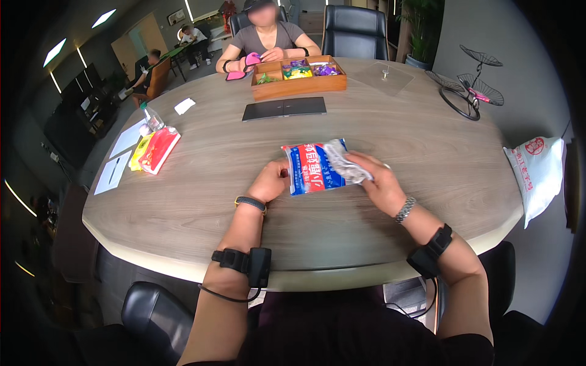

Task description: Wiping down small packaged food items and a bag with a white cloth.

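My left hand grips the left edge of a blue and red printed plastic packet, which is held tilted over the table. Bunched in my right hand is a grey-white cloth. It lies against the packet's right side and covers part of the print. The right fingertips are partly hidden by the cloth, and the left fingers partly by the packet. Beneath both hands is the wood-grain table.
Beyond the packet lies a flat black panel, before a wooden compartment box of wrapped items. A person opposite holds a pink cloth. At left are a red-yellow packet, a bottle and papers; at right, a wire stand and white sack.
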Demonstrator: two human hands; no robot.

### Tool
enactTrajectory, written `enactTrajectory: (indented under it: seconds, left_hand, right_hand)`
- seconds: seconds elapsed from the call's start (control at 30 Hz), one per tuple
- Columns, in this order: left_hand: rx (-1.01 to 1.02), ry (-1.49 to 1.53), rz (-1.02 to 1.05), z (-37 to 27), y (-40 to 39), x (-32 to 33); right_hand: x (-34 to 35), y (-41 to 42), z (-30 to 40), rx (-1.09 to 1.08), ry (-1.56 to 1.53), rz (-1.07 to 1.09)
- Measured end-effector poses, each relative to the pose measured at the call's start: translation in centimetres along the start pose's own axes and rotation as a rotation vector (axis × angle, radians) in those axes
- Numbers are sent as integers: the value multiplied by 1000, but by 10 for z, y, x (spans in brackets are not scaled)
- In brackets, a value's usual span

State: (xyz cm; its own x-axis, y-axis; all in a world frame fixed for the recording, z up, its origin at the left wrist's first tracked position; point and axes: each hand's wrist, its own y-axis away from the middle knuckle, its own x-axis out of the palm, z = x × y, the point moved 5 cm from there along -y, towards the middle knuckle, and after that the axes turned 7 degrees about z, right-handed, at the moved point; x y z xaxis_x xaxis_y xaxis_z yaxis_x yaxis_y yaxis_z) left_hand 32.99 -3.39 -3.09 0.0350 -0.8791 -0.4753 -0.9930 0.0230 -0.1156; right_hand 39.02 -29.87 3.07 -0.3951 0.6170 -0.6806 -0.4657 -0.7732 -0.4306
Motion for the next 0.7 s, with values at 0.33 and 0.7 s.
enactTrajectory:
  seconds: [0.33,0.7]
  left_hand:
    - [-15,40,24,11,-3,5]
    - [-36,-11,11,14,-2,4]
  right_hand:
    - [69,-29,8,-288,107,376]
    - [-8,9,-48,36,19,238]
